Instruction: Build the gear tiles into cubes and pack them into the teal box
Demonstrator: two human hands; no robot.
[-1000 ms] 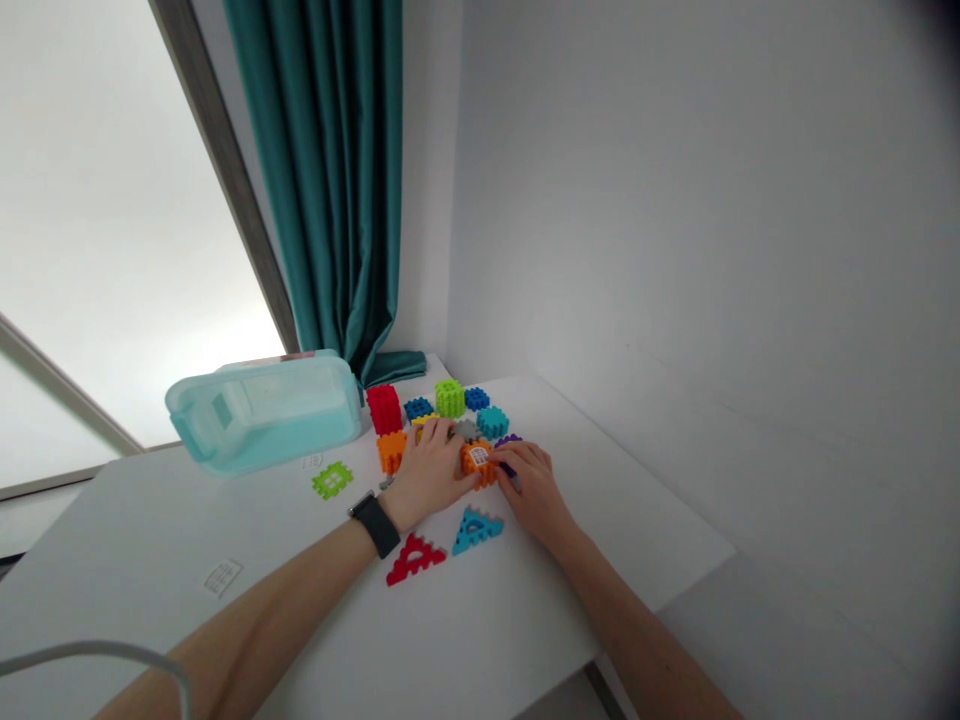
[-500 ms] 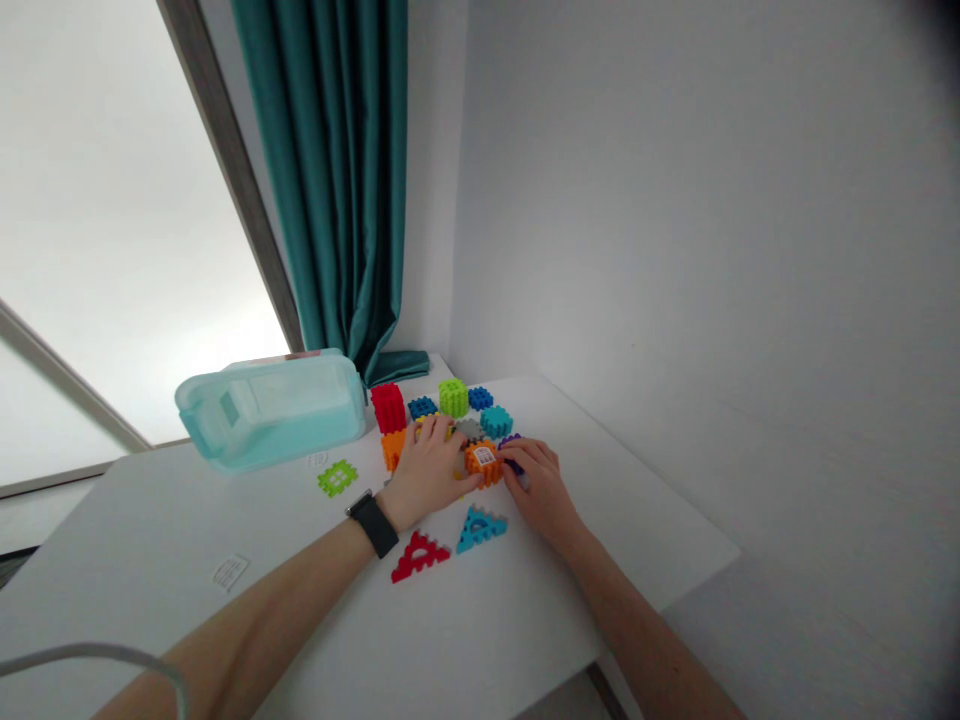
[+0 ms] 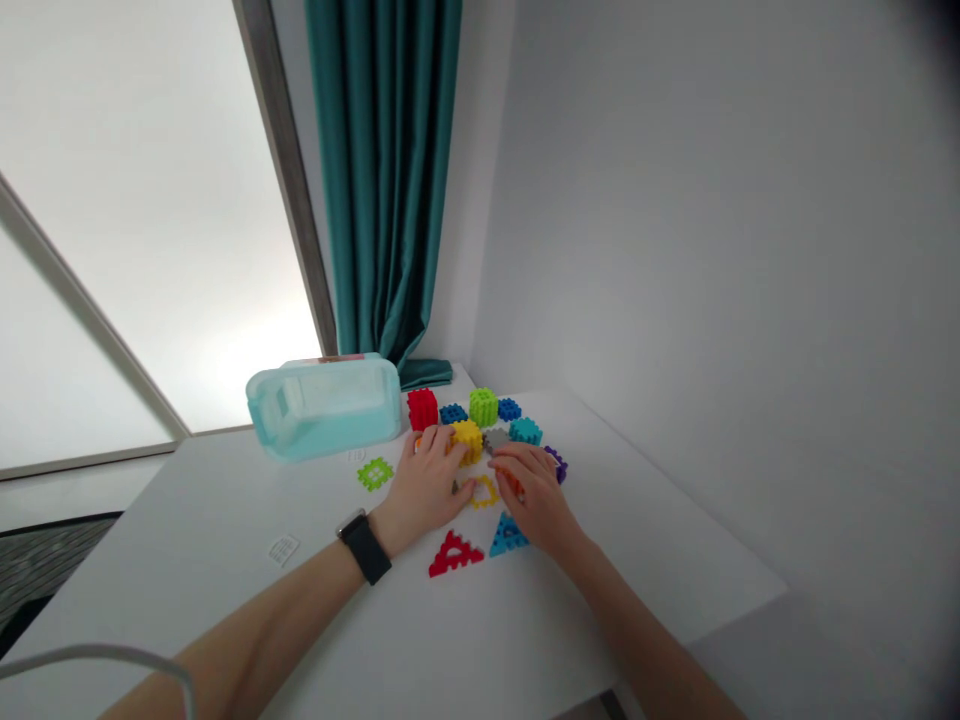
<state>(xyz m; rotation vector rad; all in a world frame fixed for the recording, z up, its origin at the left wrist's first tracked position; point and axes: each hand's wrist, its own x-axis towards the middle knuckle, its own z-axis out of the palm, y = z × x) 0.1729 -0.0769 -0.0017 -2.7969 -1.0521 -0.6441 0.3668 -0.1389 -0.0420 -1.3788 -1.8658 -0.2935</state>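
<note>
My left hand (image 3: pixel 427 490) lies with its fingers against a yellow knobbly plastic block (image 3: pixel 469 442), and I cannot tell if it grips it. My right hand (image 3: pixel 536 495) pinches a small orange plastic piece (image 3: pixel 512 483) between its fingers, mostly hidden. A yellow ring-shaped piece (image 3: pixel 484 492) lies flat between my hands, and a grey piece (image 3: pixel 495 440) sits just above my right fingers. Near the hands lie a red triangular frame (image 3: pixel 454 553) and a blue triangular frame (image 3: pixel 508 536).
Behind the hands stand a red block (image 3: pixel 422 409), a lime block (image 3: pixel 484 407), and several blue and teal pieces on the white table (image 3: pixel 225 520). A pale aqua plastic box (image 3: pixel 322 408) stands at the back left, beside a teal curtain (image 3: pixel 382 170).
The labelled orange block no longer shows between my hands; an orange piece now sits in my right fingers, and a yellow block and ring show. The view has swung, shifting everything right.
</note>
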